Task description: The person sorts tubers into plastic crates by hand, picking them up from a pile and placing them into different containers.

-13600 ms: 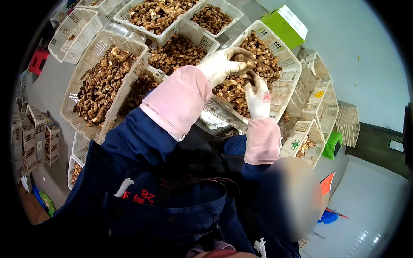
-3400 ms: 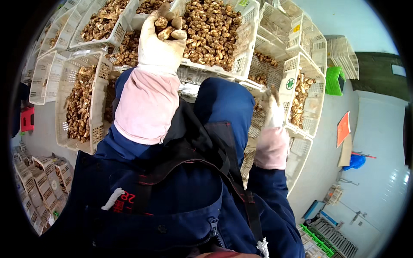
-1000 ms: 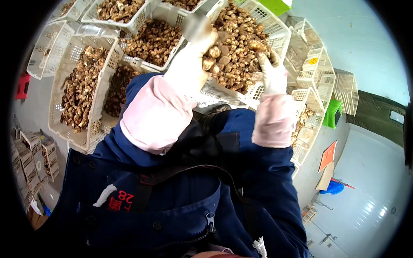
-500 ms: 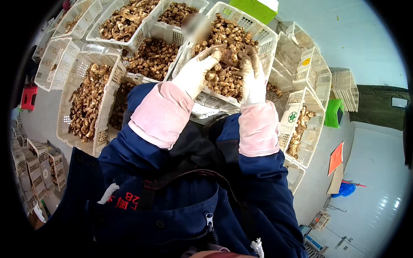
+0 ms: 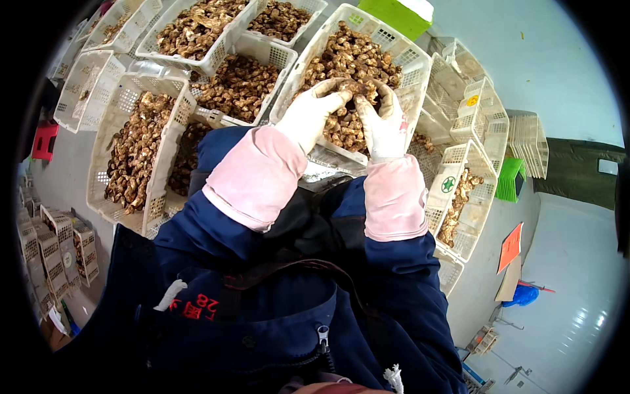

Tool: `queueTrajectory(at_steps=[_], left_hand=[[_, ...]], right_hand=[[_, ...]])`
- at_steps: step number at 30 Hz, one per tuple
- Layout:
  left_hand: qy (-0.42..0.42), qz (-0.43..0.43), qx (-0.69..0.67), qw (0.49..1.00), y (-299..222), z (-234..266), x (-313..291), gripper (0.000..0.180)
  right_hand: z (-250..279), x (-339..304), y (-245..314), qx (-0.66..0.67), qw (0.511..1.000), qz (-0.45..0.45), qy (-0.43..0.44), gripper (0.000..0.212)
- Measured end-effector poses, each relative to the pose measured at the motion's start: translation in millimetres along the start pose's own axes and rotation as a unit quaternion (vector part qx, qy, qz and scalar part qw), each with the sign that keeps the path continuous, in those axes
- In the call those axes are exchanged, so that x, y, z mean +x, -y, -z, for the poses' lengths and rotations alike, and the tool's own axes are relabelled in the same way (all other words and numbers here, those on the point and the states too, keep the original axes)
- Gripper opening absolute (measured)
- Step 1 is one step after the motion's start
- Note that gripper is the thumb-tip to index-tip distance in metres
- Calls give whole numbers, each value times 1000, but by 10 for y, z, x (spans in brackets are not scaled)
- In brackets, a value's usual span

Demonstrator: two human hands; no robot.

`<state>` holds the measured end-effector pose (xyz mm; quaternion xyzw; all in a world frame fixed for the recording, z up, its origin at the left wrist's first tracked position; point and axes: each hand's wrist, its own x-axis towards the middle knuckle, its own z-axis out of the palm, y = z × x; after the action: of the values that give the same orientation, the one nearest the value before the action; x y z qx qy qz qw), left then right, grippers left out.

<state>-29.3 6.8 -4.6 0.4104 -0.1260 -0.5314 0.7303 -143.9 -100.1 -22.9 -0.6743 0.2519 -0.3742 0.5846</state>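
Seen from above, a person in a dark blue jacket with pink sleeve covers and white gloves reached into a white slotted plastic crate heaped with brown dried mushrooms. The left hand and right hand sat side by side at the near part of the heap, fingers curled down into the mushrooms, cupping a clump between them. Similar white crates of mushrooms stood to the left, one long crate lying lower left. Smaller baskets stood stacked to the right, and a green crate sat just beyond.
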Motion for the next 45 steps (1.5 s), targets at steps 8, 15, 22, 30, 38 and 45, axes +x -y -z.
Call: queueTrajectory(at_steps=[8, 15, 22, 30, 38, 45], left_hand=[[16, 12, -93, 995, -11, -106, -87, 39], [4, 5, -126, 992, -56, 21, -114, 37], [58, -9, -91, 994, -44, -117, -125, 35], [46, -51, 4, 998, -48, 29, -251, 34], [-14, 36, -130, 991, 75, -382, -159, 36], [-73, 56, -137, 986, 44, -330, -142, 29]], right_hand=[[-26, -58, 131, -5, 995, -22, -94, 39], [-118, -70, 341, 159, 978, -105, -86, 51], [67, -95, 428, 252, 961, -71, -89, 48], [1385, -1127, 209, 143, 951, -137, -239, 45], [2534, -2760, -1199, -249, 916, -198, -244, 58], [1060, -1080, 459, -105, 986, -59, -118, 45]])
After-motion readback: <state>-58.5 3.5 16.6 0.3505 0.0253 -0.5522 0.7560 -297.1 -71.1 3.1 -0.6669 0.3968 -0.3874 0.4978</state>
